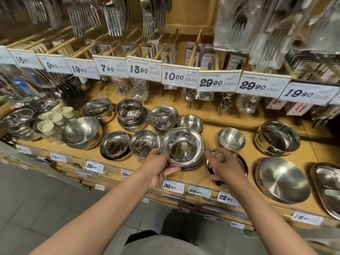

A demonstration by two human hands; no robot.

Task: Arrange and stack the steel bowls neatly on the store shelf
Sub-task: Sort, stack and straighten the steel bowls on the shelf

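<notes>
The left hand [159,166] pinches the near rim of the top bowl [182,146], seated on a stack near the shelf's [248,155] front edge; the right hand [225,167] is blurred, its grip indeterminate; an off-centre release may tilt the stack.

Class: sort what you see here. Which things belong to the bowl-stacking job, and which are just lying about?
Job: left hand gripping the wide-rimmed bowl stack; right hand over a dark bowl; shelf.

Lying about: cream cups, hanging forks, price tags, flat steel pan.
</notes>
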